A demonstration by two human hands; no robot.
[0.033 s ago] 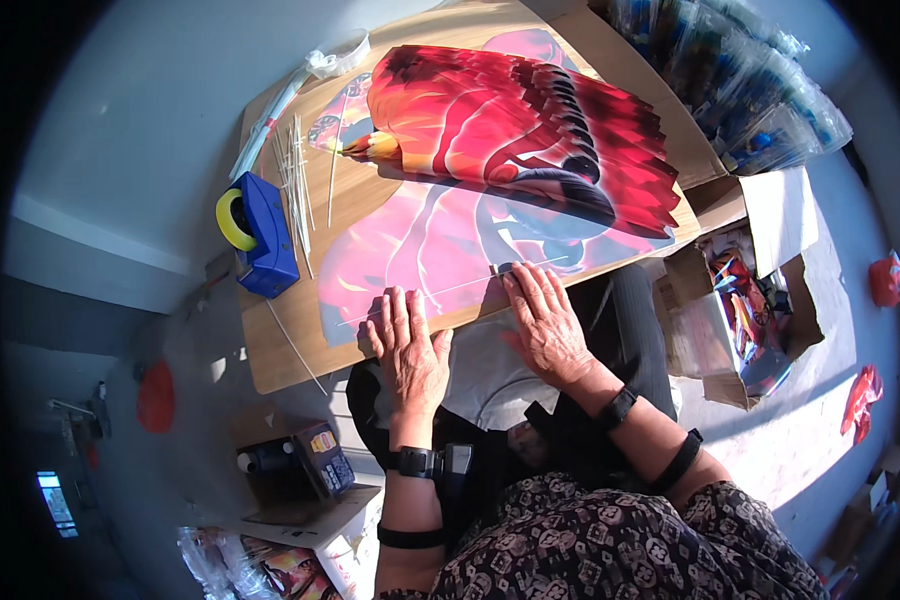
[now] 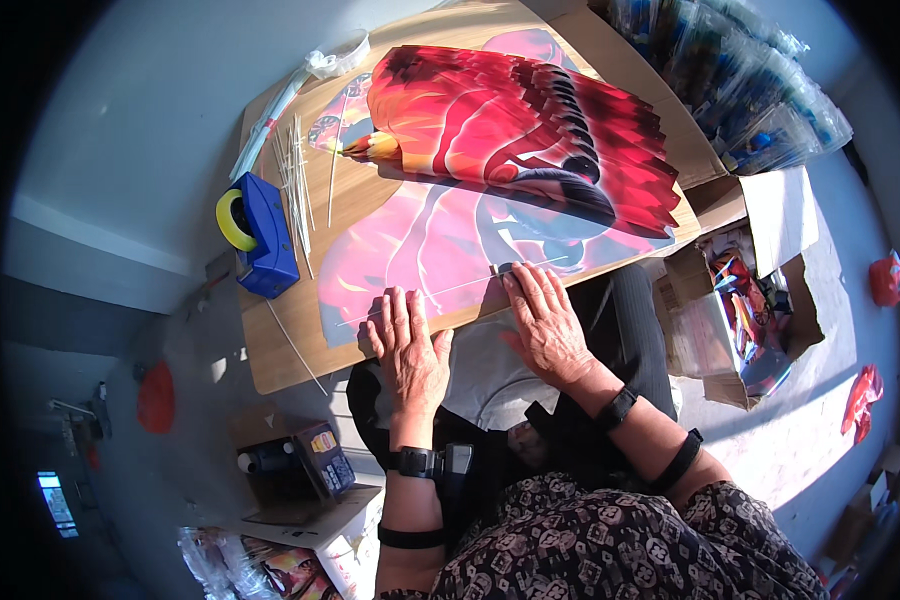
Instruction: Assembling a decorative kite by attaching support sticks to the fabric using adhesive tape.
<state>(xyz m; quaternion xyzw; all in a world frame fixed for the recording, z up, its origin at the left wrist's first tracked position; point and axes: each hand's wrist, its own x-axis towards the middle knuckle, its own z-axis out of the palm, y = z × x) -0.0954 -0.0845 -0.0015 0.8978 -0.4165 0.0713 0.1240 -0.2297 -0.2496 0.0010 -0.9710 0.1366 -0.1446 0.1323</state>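
A pale pink printed sheet (image 2: 370, 250), wing-shaped and see-through looking, lies flat along the near side of the wooden table (image 2: 270, 350). Across its near part runs a thin white rod (image 2: 450, 288). My left hand (image 2: 410, 355) rests palm down at the table's near edge, fingers stretched out over the sheet and the rod. Farther right, my right hand (image 2: 548, 330) also lies flat, its fingertips on the sheet by the rod. Neither hand grips anything. Beyond them a glossy red and black wing-patterned stack (image 2: 470, 120) covers part of the pink sheet.
At the table's left stands a blue tape dispenser (image 2: 268, 240) with yellow tape, beside several loose thin rods (image 2: 295, 190). A bundle in plastic (image 2: 270, 120) lies behind. Right of the table, an open carton (image 2: 700, 330) holds colourful pieces; bagged goods (image 2: 750, 90) are piled farther back.
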